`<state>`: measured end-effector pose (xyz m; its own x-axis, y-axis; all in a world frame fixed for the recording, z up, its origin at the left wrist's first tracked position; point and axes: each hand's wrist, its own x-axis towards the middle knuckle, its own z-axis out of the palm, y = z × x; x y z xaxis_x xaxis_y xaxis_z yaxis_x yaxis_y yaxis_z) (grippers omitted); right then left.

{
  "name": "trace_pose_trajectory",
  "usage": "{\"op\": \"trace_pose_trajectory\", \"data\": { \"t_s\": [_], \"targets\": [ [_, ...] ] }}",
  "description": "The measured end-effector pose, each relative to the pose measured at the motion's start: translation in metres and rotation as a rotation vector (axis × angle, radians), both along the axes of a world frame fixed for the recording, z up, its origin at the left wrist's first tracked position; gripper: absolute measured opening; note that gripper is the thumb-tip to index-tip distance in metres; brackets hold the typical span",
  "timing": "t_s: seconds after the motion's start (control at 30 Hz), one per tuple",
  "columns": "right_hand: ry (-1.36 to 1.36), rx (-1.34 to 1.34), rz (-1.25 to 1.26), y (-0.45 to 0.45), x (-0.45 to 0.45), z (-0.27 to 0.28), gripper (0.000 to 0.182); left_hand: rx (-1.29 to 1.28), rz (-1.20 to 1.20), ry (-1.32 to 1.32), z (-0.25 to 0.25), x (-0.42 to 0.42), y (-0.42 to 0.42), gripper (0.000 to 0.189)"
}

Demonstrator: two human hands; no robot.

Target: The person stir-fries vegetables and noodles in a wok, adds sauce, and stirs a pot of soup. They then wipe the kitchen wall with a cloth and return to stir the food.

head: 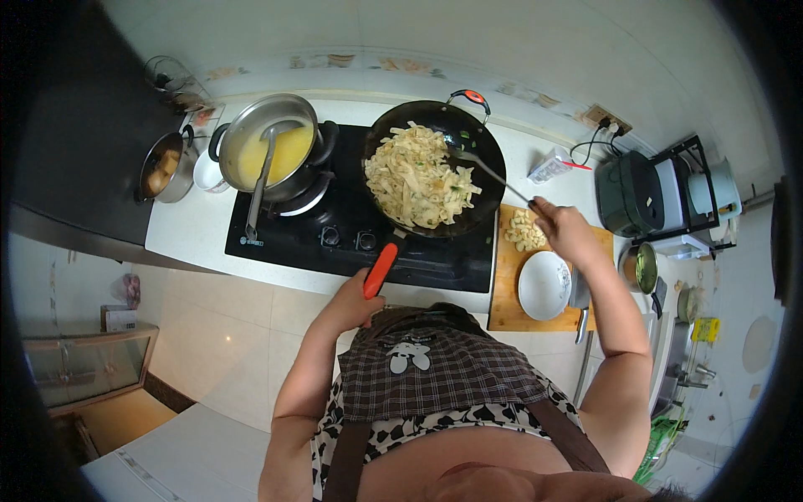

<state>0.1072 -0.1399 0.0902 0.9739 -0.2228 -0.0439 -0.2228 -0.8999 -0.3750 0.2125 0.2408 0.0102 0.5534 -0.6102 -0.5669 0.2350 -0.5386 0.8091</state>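
Note:
My left hand (352,302) grips the red-and-black handle (381,270) of a dark wok (488,188) on the right side of the gas hob. Broad pale noodle-like strips (419,176) with bits of green fill the wok's left and middle. In my right hand (561,227) is the dark end of a metal spatula (492,172), whose blade rests inside the wok at the right edge of the strips. A steel pot (232,144) of yellow liquid (293,149) stands on the left burner, with a ladle (263,176) leaning in it.
Right of the hob, a wooden cutting board (502,307) carries chopped pale pieces (524,231), a white oval plate (544,285) and a knife (582,314). A smaller pot (179,179) and a white bowl (209,172) stand at far left. A dark green appliance (629,193) sits at right.

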Motion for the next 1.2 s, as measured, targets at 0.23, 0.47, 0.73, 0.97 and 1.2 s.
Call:
{"op": "trace_pose_trajectory", "data": {
  "t_s": [0.23,0.47,0.73,0.97,1.2],
  "targets": [
    [0.812,1.156,-0.524,-0.046,0.012,0.001,0.029,0.042,-0.012,0.037,0.009,0.001,-0.004,0.056],
    [0.349,1.719,-0.455,0.065,0.023,-0.101,0.025,0.065,-0.031,0.028,0.012,0.001,-0.003,0.06],
    [0.154,1.434,-0.366,0.041,-0.018,-0.079,0.03,0.093,0.002,-0.001,0.012,-0.001,-0.004,0.056],
    [-0.014,1.006,-0.321,0.037,-0.034,-0.074,0.036,0.083,0.011,0.013,0.014,-0.001,-0.006,0.046],
    [-0.11,0.004,0.009,0.045,-0.041,-0.04,0.041,0.067,0.023,0.004,0.012,-0.002,-0.004,0.044]
  ]
}}
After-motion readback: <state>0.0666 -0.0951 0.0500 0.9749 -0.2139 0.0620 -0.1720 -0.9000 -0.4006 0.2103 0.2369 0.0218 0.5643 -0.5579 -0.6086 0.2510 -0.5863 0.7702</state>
